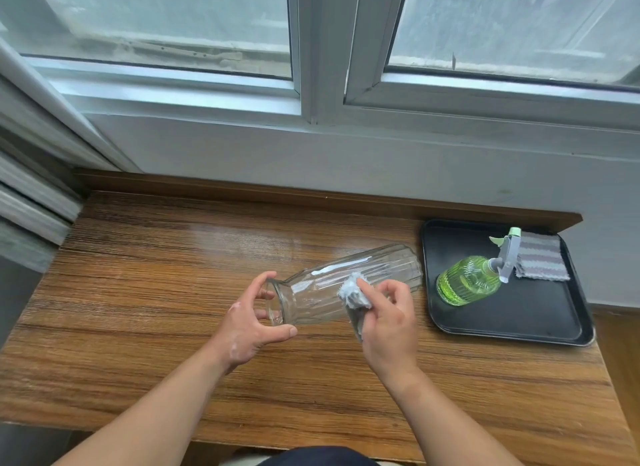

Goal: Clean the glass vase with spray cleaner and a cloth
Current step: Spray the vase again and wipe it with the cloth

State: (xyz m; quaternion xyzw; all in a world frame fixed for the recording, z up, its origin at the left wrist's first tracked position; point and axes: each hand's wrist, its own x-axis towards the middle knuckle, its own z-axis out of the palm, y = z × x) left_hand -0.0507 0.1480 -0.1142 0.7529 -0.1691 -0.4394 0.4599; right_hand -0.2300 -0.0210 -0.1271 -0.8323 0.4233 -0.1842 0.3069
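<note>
A clear ribbed glass vase is held on its side over the wooden table, mouth toward me and to the left. My left hand grips the vase's neck and rim, thumb below and fingers curled over the top. My right hand pinches a small bunched grey-white cloth and presses it against the vase's side near the shoulder. A green spray bottle with a grey trigger head lies on a black tray at the right.
A folded grey-and-white striped cloth lies at the back of the tray beside the sprayer head. A window and its white sill wall stand behind the table. The table's left part is bare wood.
</note>
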